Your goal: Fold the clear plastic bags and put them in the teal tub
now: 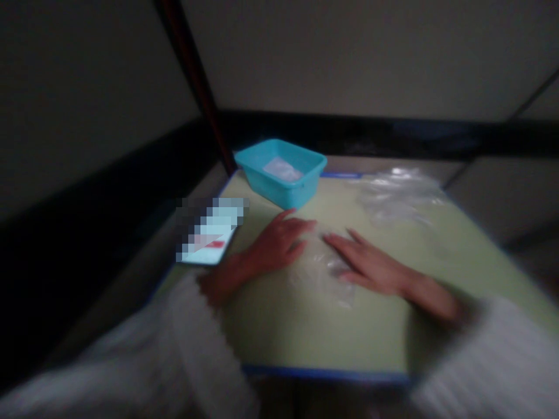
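Observation:
A clear plastic bag (323,276) lies flat on the pale yellow-green table (318,337), partly under my hands. My left hand (282,241) reaches over the bag's far left side with its fingers stretched out and apart. On the right side of the bag rests my right hand (367,262), its fingers spread and the thumb held away from them. Neither hand grips anything that I can see. The picture is dim and blurred, so the bag's edges are hard to make out.
A turquoise plastic basket (301,195) with something white inside stands at the far left of the table. To its front left lies a lit phone or tablet (207,253), partly pixelated. More clear plastic bags (399,195) are heaped at the far right. Blue edging rims the table.

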A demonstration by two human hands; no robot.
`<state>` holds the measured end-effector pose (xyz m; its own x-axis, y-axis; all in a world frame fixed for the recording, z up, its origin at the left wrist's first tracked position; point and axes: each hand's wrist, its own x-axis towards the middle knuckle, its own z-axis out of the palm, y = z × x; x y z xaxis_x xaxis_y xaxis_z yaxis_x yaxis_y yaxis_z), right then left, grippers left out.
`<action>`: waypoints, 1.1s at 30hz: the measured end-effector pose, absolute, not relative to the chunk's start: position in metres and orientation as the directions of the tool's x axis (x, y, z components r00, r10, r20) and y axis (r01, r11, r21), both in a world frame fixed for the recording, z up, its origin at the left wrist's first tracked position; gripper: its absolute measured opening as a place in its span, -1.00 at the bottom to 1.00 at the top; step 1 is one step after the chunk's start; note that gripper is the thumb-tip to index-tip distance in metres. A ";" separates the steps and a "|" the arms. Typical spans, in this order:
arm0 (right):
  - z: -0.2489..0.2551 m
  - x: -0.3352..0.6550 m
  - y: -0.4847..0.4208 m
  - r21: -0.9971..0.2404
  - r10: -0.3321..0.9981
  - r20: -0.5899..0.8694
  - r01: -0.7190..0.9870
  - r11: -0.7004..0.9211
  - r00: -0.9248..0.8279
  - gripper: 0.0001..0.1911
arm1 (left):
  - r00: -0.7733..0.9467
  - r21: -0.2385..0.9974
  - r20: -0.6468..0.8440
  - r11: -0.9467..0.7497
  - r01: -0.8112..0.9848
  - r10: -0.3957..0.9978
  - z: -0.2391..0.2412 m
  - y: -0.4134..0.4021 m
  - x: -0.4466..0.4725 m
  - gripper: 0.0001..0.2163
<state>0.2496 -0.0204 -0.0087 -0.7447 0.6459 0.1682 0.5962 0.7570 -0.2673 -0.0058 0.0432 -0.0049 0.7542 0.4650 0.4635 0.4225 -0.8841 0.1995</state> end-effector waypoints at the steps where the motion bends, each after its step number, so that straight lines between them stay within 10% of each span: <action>1: -0.009 0.250 -0.020 -0.269 0.645 0.171 0.595 0.758 -0.745 -0.24 | 0.781 0.181 0.445 -0.898 0.402 0.439 -0.005 0.041 -0.005 -0.64; 33: 0.004 0.288 -0.037 -0.180 0.716 0.085 0.697 0.695 -0.692 -0.15 | 0.926 0.254 0.279 -0.949 0.187 0.257 0.009 0.042 -0.016 -0.70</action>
<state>0.2876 -0.0367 0.0038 -0.6924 0.7165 0.0851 0.6965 0.6945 -0.1804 -0.0156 0.0416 0.0086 0.9255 0.2566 0.2786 0.1866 -0.9490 0.2542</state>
